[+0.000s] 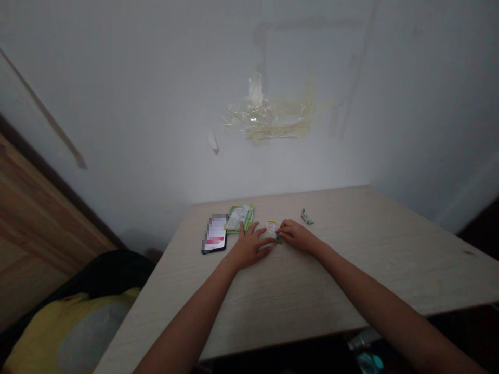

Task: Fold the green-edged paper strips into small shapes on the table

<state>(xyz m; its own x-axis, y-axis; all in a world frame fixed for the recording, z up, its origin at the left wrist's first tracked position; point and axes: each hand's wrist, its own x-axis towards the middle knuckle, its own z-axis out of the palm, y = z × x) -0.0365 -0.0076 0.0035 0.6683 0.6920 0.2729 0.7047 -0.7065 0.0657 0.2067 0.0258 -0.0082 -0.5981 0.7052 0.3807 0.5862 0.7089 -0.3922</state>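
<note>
My left hand [249, 249] rests on the table with its fingers spread. Its fingertips lie near a green-and-white printed packet [240, 217] and the left edge of a small white printed piece [272, 226] with yellow and green on it. Whether this piece is a card or a sachet, I cannot tell. The fingers of my right hand [296, 235] are pinched together at the right edge of that piece and cover part of it. Left of the packet, a phone [215, 234] lies with its screen up. Beyond my right hand is a small crumpled green-and-white wrapper [306, 216].
The light wooden table [370, 234] meets a white wall [156, 130] with clear tape [268, 117] stuck on it. At lower left is a yellow-and-grey soft item [78, 332], beside wooden boards [27, 223]. Below the table's front edge, some items [366, 353] show in shadow.
</note>
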